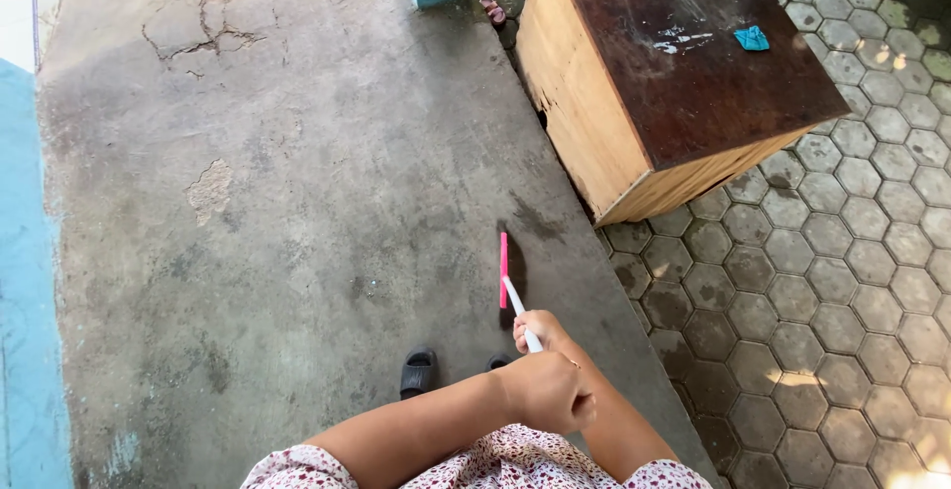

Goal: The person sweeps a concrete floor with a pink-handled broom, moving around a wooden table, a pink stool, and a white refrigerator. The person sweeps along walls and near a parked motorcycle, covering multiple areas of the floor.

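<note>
I'm seeing both hands gripping the white broom handle (519, 313): right hand (540, 330) lower, left hand (548, 391) fisted above it. The pink broom head (503, 269) is resting on the concrete floor (297, 202), near the wooden box (654, 83).

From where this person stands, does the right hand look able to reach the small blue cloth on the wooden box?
Probably not. The right hand grips the broom handle near the body, while the blue cloth lies on the far side of the wooden box, well beyond it.
</note>
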